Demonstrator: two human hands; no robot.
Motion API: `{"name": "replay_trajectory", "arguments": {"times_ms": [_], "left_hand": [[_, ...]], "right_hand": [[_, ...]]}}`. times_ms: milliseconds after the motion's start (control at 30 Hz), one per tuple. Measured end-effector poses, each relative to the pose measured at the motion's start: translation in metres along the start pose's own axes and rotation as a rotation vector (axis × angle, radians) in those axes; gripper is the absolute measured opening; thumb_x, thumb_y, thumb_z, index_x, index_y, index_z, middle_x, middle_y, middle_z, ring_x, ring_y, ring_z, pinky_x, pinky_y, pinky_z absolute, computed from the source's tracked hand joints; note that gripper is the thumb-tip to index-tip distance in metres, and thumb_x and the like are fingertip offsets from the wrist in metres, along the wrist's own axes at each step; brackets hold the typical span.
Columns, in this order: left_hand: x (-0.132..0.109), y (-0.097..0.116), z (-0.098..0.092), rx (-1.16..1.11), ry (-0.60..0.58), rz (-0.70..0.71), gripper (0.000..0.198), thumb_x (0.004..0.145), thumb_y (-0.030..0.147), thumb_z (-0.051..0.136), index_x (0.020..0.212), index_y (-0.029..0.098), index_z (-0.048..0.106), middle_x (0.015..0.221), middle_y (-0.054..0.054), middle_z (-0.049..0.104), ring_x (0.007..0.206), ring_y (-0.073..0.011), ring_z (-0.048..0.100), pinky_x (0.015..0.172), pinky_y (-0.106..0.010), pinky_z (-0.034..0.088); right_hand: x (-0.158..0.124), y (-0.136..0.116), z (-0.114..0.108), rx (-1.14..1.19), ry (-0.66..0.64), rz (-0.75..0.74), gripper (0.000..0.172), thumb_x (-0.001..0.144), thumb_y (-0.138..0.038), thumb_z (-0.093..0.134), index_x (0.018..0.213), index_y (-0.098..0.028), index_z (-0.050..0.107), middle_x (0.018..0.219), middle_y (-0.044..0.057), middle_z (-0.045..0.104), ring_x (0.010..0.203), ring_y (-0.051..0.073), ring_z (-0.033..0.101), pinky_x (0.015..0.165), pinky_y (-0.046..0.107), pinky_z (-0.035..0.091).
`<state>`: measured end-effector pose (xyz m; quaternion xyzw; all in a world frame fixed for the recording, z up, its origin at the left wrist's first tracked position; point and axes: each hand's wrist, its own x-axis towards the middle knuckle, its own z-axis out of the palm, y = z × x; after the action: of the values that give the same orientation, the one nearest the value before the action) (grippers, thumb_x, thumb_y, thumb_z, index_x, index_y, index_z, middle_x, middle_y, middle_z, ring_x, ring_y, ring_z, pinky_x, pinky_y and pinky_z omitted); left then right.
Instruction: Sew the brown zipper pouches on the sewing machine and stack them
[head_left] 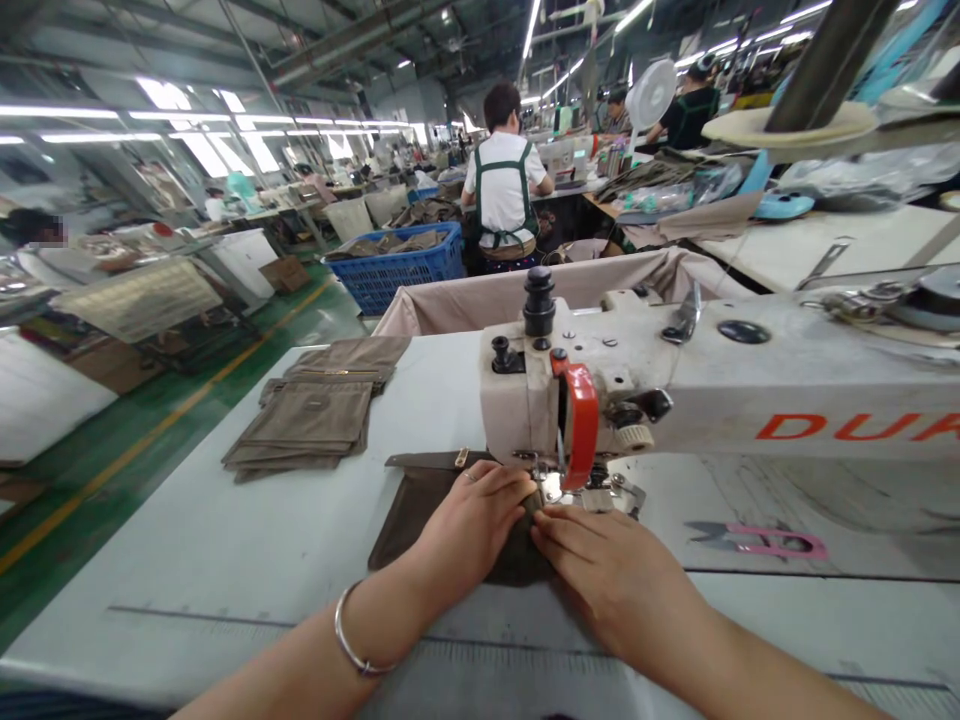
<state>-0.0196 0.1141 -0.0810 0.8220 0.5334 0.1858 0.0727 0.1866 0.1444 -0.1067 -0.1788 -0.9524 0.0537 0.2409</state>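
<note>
A dark brown fabric piece (409, 510) with a zipper along its far edge lies on the white table under the head of a cream sewing machine (675, 390). My left hand (469, 525) lies on the fabric, fingers curled down and pressing it just left of the needle. My right hand (600, 560) rests flat on the cloth in front of the presser foot (555, 487), fingertips meeting the left hand's. A silver bangle (352, 640) circles my left wrist.
A stack of olive-brown sewn pieces (315, 410) lies at the table's left. Pink thread snips (757, 540) lie to the right of the needle. A blue crate (401, 265) of fabric stands beyond, and a person in a green apron (502, 180) works with their back turned.
</note>
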Motion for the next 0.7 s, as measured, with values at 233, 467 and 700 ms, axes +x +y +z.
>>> {"name": "replay_trajectory", "arguments": {"times_ms": [233,467,700], "left_hand": [[0.0,-0.002,-0.001,-0.02,-0.011,0.004,0.027,0.094,0.011,0.048,0.117,0.019,0.059,0.121,-0.006,0.063,0.115,-0.0221,0.054,0.104,-0.04,0.043],[-0.018,0.01,-0.018,-0.055,-0.15,0.002,0.068,0.08,0.043,0.072,0.137,0.017,0.047,0.14,-0.012,0.049,0.131,-0.0299,0.043,0.111,-0.05,0.038],[-0.034,0.022,-0.008,0.004,-0.083,0.126,0.036,0.09,0.012,0.046,0.125,0.009,0.056,0.133,-0.013,0.056,0.128,-0.0235,0.048,0.111,-0.042,0.041]], "right_hand": [[0.001,-0.004,0.006,0.014,-0.024,0.019,0.034,0.085,-0.012,0.056,0.119,-0.011,0.061,0.117,0.01,0.065,0.11,0.024,0.057,0.092,0.038,0.048],[-0.005,0.017,-0.056,0.155,-0.216,0.117,0.057,0.08,-0.003,0.048,0.131,-0.028,0.051,0.129,0.0,0.058,0.121,0.02,0.05,0.108,0.045,0.033],[-0.008,0.051,-0.037,0.022,-0.091,0.336,0.013,0.085,-0.014,0.06,0.096,-0.019,0.058,0.095,0.008,0.06,0.09,0.025,0.057,0.078,0.039,0.049]]}}
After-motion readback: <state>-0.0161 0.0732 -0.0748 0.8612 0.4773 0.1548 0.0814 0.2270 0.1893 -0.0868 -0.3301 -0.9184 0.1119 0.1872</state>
